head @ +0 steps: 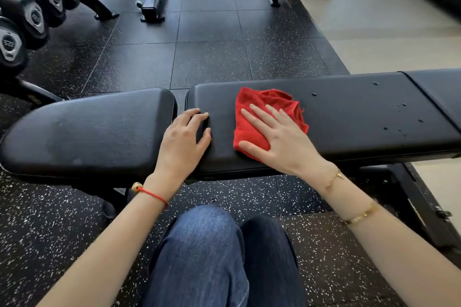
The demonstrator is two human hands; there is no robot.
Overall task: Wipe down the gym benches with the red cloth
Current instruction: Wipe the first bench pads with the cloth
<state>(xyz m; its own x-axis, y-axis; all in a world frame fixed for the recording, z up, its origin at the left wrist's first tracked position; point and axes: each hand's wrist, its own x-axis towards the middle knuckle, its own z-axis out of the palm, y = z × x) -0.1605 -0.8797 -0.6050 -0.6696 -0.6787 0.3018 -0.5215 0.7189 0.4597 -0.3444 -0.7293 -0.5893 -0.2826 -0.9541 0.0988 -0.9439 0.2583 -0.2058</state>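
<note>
1. This is a gym, in its free-weights corner.
2. A rack of black dumbbells [37,15] with hexagonal end plates lines the left edge.
3. A padded black bench [349,117] with split seat and back pads stretches across the middle.
4. Black speckled rubber floor tiles [212,57] cover the ground.
5. Another bench frame [154,5] stands beyond, on the same flooring.

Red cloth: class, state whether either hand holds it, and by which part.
Neither grips it. The right hand presses flat on the red cloth, covering its near half; the left hand rests on the bench pad.
</note>
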